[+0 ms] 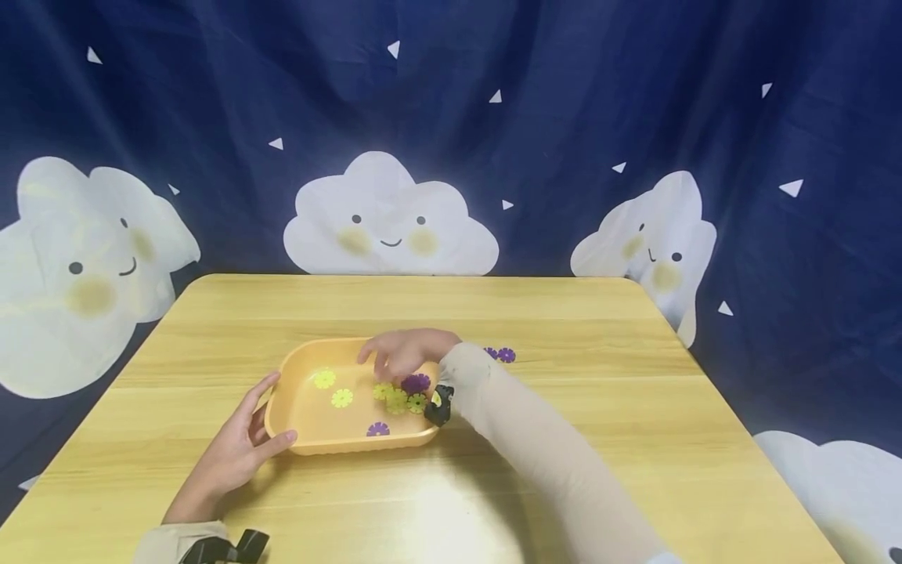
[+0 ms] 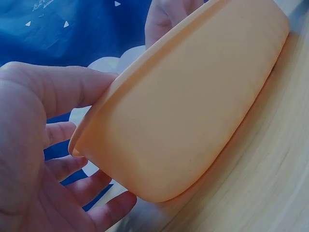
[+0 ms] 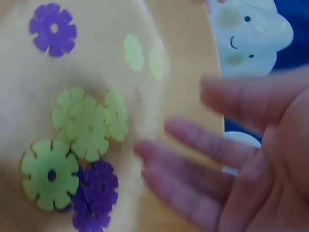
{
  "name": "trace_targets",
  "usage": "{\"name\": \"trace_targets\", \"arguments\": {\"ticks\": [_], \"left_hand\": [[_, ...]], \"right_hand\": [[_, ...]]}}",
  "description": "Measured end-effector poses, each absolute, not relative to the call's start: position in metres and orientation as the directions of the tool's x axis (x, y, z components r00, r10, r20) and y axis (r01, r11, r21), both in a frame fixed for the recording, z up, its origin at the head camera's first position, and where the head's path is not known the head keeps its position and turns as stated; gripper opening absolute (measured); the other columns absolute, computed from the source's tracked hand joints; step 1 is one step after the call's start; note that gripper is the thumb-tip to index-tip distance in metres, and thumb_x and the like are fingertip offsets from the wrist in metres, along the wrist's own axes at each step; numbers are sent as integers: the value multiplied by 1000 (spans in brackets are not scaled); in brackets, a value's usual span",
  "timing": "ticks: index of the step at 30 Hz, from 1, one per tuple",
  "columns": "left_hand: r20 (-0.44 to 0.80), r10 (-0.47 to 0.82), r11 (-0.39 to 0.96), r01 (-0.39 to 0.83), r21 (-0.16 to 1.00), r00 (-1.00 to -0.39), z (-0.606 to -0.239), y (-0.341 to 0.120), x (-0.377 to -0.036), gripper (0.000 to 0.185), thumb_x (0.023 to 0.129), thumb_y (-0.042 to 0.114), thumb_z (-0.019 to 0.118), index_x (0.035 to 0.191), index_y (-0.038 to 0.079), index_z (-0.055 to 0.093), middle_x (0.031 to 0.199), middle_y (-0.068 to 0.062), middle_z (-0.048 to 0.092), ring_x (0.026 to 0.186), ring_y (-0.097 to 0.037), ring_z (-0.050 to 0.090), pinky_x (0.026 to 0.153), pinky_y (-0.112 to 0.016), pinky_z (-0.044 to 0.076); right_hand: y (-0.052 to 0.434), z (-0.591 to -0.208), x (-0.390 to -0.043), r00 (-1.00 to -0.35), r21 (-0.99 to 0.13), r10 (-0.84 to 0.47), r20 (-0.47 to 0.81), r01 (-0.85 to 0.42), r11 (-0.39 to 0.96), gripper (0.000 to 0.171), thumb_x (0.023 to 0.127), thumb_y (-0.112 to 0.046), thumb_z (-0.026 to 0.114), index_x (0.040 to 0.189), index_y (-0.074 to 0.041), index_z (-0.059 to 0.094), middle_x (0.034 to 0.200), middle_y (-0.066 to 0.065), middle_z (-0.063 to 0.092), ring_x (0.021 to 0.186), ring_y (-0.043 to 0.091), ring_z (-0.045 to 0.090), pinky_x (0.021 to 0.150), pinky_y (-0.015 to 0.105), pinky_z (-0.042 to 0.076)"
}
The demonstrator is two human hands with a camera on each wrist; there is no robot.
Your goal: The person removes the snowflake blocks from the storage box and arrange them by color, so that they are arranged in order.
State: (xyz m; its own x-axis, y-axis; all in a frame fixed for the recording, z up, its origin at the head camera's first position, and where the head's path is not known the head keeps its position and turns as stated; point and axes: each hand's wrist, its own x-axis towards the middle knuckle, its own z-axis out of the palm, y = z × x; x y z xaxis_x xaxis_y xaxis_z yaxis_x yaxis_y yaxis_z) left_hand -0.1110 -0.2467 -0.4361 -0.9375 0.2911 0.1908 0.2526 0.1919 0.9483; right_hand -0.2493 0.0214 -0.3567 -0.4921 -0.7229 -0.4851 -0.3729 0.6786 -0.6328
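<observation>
Left hand grips tray corner; right hand, fingers spread and empty, hovers over discs inside.

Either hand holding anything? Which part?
Left hand grips the orange tray by its near left corner. Right hand hovers open above the flower discs, holding nothing.

Shallow orange plastic tray with rounded corners, flat on the wooden table, yellow-green and purple flower-shaped discs lying flat inside the tray, a cluster overlapping toward its right end, two yellow discs nearer its middle, one purple disc by its near wall
</observation>
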Motion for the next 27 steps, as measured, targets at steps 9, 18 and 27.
{"name": "trace_targets", "arguments": {"ticks": [9, 18, 27], "left_hand": [[198, 279, 239, 268, 933, -940, -436, -248, -111, 91, 87, -6, 67, 153, 0, 6, 148, -42, 14, 119, -8, 50, 85, -17, 50], [191, 295, 250, 269, 930, -936, -436, -247, -110, 89, 88, -3, 67, 153, -1, 5, 149, -41, 14, 124, -28, 48, 86, -17, 49], [194, 294, 265, 275, 924, -936, -435, -246, -109, 89, 89, -2, 67, 152, -2, 4, 147, -42, 16, 120, -55, 39, 85, -17, 50]], "right_hand": [[21, -356, -246, -520, -577, -645, -560, -314, 754, 56, 93, -4, 58, 145, -15, 41, 105, 7, 58, 61, 10, 43, 54, 22, 40], [16, -358, -241, -523, -594, -658, -542, -315, 740, 52, 96, -5, 55, 145, -13, 39, 113, 11, 57, 57, 9, 43, 56, 24, 44], [16, -367, -248, -501, -576, -726, -471, -449, 683, 48, 94, -10, 61, 140, -15, 47, 128, 5, 56, 117, 14, 52, 99, 28, 43]]}}
